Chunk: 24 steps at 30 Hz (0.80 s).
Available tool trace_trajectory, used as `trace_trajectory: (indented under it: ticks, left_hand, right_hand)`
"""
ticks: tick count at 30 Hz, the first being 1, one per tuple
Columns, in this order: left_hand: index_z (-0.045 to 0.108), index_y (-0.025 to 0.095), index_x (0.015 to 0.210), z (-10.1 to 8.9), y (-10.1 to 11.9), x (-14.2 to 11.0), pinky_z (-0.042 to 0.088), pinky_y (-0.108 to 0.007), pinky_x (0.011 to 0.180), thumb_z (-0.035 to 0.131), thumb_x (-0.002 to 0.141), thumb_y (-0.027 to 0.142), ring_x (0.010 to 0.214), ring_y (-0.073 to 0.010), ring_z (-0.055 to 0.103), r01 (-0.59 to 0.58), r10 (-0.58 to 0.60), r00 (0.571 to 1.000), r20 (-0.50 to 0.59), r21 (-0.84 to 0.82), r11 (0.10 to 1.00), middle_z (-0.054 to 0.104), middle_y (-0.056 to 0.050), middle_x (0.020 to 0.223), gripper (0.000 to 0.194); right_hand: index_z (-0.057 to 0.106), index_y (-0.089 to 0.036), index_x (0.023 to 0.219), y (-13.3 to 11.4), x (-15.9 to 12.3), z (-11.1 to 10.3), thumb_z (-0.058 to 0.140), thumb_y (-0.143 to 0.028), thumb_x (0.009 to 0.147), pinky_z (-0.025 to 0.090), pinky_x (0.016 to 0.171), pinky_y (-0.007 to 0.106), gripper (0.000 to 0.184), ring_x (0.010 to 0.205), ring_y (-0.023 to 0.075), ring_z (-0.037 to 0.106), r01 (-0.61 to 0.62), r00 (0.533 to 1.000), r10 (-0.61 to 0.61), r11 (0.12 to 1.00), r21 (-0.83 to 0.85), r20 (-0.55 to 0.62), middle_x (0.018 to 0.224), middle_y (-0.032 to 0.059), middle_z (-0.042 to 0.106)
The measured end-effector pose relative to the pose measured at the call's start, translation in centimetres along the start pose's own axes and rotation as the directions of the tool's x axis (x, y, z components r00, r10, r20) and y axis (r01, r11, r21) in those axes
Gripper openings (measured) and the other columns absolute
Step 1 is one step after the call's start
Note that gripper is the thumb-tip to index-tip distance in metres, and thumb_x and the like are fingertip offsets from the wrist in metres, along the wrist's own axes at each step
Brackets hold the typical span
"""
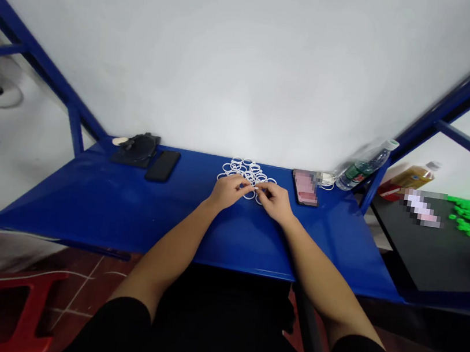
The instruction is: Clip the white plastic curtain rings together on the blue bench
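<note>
A pile of thin white rings point(236, 168) lies on the blue tabletop point(247, 242) near the wall. My left hand point(228, 191) is at the front of the pile, thumb and fingertips closed in a pinch. Facing it, my right hand point(275, 201) pinches too, and the fingertips of both nearly meet. A small white piece shows between them, apparently part of a white ring point(249, 195); my fingers cover the rest. Other rings lie behind and around both hands.
Left of the pile are a black phone point(163, 166) and a dark crumpled item point(139, 149). To the right lie a phone with a pink screen point(304, 187), a white cable point(326, 181) and a tilted water bottle point(365, 166). Blue frame bars point(375, 187) rise at both sides.
</note>
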<state>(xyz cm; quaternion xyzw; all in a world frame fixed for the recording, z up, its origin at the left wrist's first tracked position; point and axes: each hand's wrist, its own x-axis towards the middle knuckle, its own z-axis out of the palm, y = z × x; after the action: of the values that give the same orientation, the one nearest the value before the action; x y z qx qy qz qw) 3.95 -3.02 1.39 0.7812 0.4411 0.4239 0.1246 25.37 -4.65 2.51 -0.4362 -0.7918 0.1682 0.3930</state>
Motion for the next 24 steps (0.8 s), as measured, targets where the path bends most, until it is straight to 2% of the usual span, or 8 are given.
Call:
trace_trajectory:
  ticks: [3, 5, 8, 10, 12, 16, 20, 24]
  left_hand:
    - [0.077, 0.021, 0.095, -0.7, -0.6, 0.4, 0.053, -0.027, 0.078, 0.06, 0.1, 0.039, 0.078, -0.0144, 0.067, 0.067, -0.065, 0.993, -0.102, 0.015, 0.998, 0.076, -0.003, 0.093, 0.025]
    - [0.077, 0.021, 0.096, -0.8, -1.0, 0.6, 0.053, -0.028, 0.079, 0.062, 0.099, 0.035, 0.079, -0.015, 0.068, 0.12, -0.117, 0.986, -0.12, 0.022, 0.993, 0.076, -0.004, 0.096, 0.021]
    - [0.077, 0.022, 0.098, -0.5, -1.4, 0.6, 0.054, -0.029, 0.082, 0.069, 0.094, 0.031, 0.085, -0.0169, 0.069, 0.14, -0.141, 0.99, 0.013, 0.046, 0.989, 0.077, -0.004, 0.101, 0.013]
    - [0.078, 0.023, 0.1, -0.2, -1.5, 0.4, 0.054, -0.031, 0.083, 0.071, 0.093, 0.03, 0.09, -0.0188, 0.07, 0.119, -0.126, 0.982, 0.142, 0.062, 0.991, 0.077, -0.003, 0.101, 0.013]
    - [0.078, 0.024, 0.101, 0.1, -1.4, 0.1, 0.054, -0.032, 0.083, 0.071, 0.092, 0.031, 0.092, -0.02, 0.07, 0.092, -0.109, 0.965, 0.238, 0.082, 0.992, 0.077, -0.003, 0.1, 0.013]
    - [0.079, 0.025, 0.101, 0.4, -0.9, -0.3, 0.054, -0.033, 0.08, 0.07, 0.092, 0.029, 0.094, -0.0211, 0.069, 0.032, -0.075, 0.94, 0.332, 0.132, 0.991, 0.075, -0.004, 0.101, 0.013]
    - [0.078, 0.026, 0.104, 0.5, -0.7, -0.4, 0.054, -0.033, 0.081, 0.07, 0.093, 0.035, 0.097, -0.022, 0.069, -0.004, -0.058, 0.94, 0.336, 0.182, 0.983, 0.072, -0.005, 0.108, 0.017]
    - [0.077, 0.026, 0.11, 0.4, -0.7, -0.4, 0.055, -0.034, 0.087, 0.071, 0.094, 0.038, 0.102, -0.0221, 0.068, 0.019, -0.076, 0.945, 0.318, 0.177, 0.984, 0.071, -0.005, 0.116, 0.021]
  right_hand:
    - [0.075, -0.022, 0.109, -0.9, -0.3, -0.1, 0.057, -0.027, 0.097, 0.053, 0.076, 0.029, 0.023, 0.077, 0.0171, 0.069, 0.076, 0.993, -0.075, 0.997, -0.006, 0.088, 0.1, 0.0056, 0.078]
    - [0.076, -0.023, 0.108, -1.8, -0.6, 0.1, 0.058, -0.02, 0.094, 0.053, 0.079, 0.028, 0.023, 0.082, 0.0171, 0.07, 0.157, 0.964, -0.153, 0.988, 0.002, 0.215, 0.101, 0.0046, 0.078]
    - [0.077, -0.026, 0.106, -3.0, -1.2, 0.7, 0.064, -0.017, 0.09, 0.05, 0.076, 0.026, 0.023, 0.082, 0.0159, 0.07, 0.24, 0.859, -0.219, 0.971, 0.015, 0.462, 0.097, 0.0016, 0.077]
    - [0.078, -0.026, 0.105, -3.6, -1.4, 1.1, 0.07, -0.021, 0.088, 0.048, 0.071, 0.024, 0.019, 0.077, 0.0152, 0.069, 0.242, 0.813, -0.21, 0.97, 0.013, 0.544, 0.094, 0.0006, 0.076]
    - [0.077, -0.026, 0.106, -3.8, -1.3, 1.2, 0.073, -0.025, 0.088, 0.047, 0.069, 0.024, 0.019, 0.075, 0.0151, 0.068, 0.212, 0.822, -0.182, 0.977, 0.007, 0.539, 0.092, 0.0003, 0.076]
    - [0.076, -0.026, 0.11, -3.0, -0.6, 0.4, 0.068, -0.027, 0.093, 0.047, 0.073, 0.026, 0.019, 0.081, 0.0169, 0.07, 0.135, 0.903, -0.082, 0.986, -0.097, 0.422, 0.09, 0.001, 0.077]
    - [0.076, -0.025, 0.104, -1.3, 0.3, -0.7, 0.064, -0.027, 0.095, 0.047, 0.073, 0.027, 0.015, 0.085, 0.0194, 0.07, 0.026, 0.959, 0.05, 0.965, -0.26, 0.28, 0.094, 0.003, 0.078]
    - [0.076, -0.026, 0.107, 0.5, 0.8, -1.4, 0.066, -0.028, 0.093, 0.049, 0.074, 0.029, 0.017, 0.086, 0.0214, 0.071, -0.145, 0.964, 0.213, 0.925, -0.351, 0.161, 0.098, 0.0037, 0.079]
